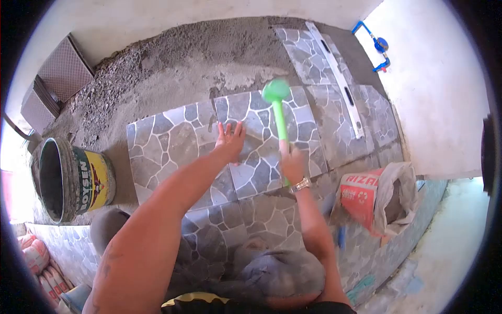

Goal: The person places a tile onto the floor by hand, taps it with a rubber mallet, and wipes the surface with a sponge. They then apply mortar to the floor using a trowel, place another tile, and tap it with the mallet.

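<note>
My right hand (293, 166) is wrapped round the handle of a green rubber mallet (281, 118), whose slightly blurred head is over the far part of a stone-patterned floor tile (254, 170). Flat on that same tile, near its left edge, lies my left hand (230, 141) with fingers spread. Another tile (170, 138) of the same grey pattern with white lines adjoins it on the left. Rough grey mortar (183, 68) borders both tiles on the far side.
A long spirit level (342, 86) rests across tiles at the right. Left stands a paint bucket (97, 175), with stacked tiles (65, 68) behind it. A torn cement bag (361, 196) sits to my right. Blue pipes with a meter (380, 44) run along the right wall.
</note>
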